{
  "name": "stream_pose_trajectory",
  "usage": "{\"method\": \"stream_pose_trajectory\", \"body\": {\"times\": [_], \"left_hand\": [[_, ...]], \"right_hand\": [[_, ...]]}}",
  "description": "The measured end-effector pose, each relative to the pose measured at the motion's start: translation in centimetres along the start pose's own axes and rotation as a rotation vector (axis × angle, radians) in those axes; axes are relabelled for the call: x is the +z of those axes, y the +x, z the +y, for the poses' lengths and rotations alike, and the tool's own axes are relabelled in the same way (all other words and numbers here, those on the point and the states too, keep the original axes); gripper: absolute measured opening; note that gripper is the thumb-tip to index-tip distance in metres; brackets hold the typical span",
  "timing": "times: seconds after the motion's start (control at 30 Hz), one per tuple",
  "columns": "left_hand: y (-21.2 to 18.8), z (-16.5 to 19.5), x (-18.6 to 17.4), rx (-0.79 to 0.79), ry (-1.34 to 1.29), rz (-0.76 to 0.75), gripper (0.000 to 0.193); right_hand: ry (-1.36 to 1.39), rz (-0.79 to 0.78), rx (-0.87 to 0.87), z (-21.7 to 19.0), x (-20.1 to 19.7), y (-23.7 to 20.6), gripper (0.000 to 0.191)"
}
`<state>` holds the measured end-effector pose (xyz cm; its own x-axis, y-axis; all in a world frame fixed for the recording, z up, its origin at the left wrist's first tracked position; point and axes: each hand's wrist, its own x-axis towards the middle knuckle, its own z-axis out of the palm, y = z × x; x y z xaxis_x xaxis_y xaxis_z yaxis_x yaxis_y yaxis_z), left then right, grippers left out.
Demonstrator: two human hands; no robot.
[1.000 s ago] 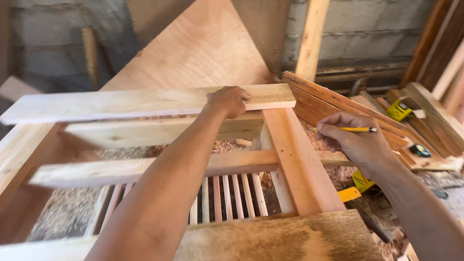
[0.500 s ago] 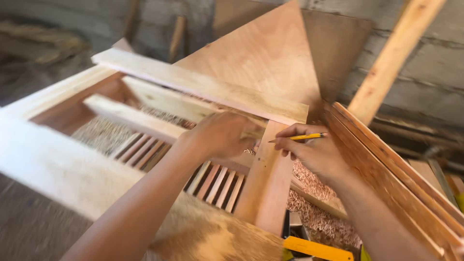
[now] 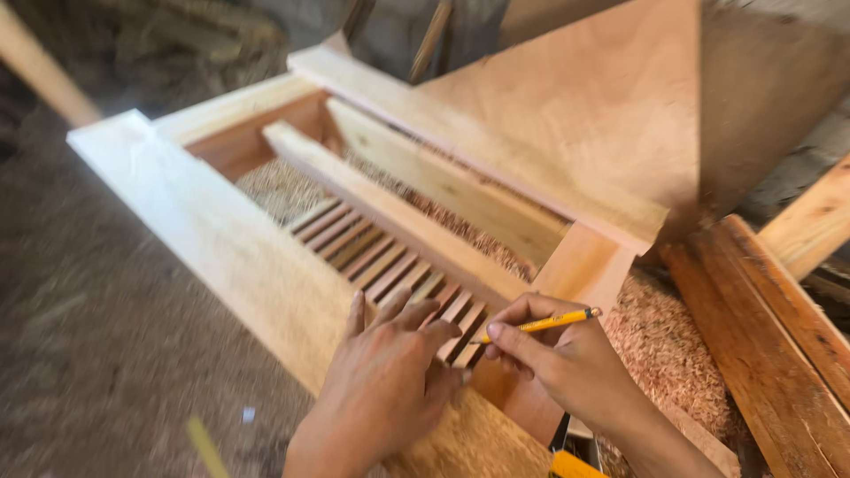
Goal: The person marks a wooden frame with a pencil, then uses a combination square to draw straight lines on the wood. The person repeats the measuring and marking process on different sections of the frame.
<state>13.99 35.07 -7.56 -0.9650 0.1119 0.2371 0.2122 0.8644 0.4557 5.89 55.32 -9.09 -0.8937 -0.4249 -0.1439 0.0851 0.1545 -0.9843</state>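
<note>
While the left hand (image 3: 390, 372) lies flat with its fingers spread on the near rail of a louvred wooden frame (image 3: 221, 239), the right hand (image 3: 567, 363) is closed in a writing grip on a yellow pencil (image 3: 540, 325), whose tip points toward the slats just at 12 o'clock of the left fingertips. No pencil mark can be made out on the wood there, so any marking looks not yet done or too faint to see. Judging by how it lies, the frame itself is well along: the row of thin slats (image 3: 390, 265) sits between rails, and a loose board (image 3: 469, 142) rests across its far side at 12 o'clock. Wood shavings (image 3: 664, 345) heap at 3 o'clock of the right hand, beside stacked darker planks (image 3: 770, 354). A plywood sheet (image 3: 611, 115) leans at 1 o'clock.
</note>
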Motion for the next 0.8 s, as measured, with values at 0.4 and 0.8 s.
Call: {"method": "stream_pose_trajectory", "body": {"times": [0.4,0.8], "left_hand": [[1.6,1.6,1.8,-0.156,0.083,0.124,0.015],[6.8,0.2,5.2,-0.293,0.207,0.090,0.032]], "right_hand": [[-0.031,-0.218,0.139,3.7,-1.9,3.9,0.010],[0.022,-0.511,0.211,8.8,-5.4,10.6,0.015]]}}
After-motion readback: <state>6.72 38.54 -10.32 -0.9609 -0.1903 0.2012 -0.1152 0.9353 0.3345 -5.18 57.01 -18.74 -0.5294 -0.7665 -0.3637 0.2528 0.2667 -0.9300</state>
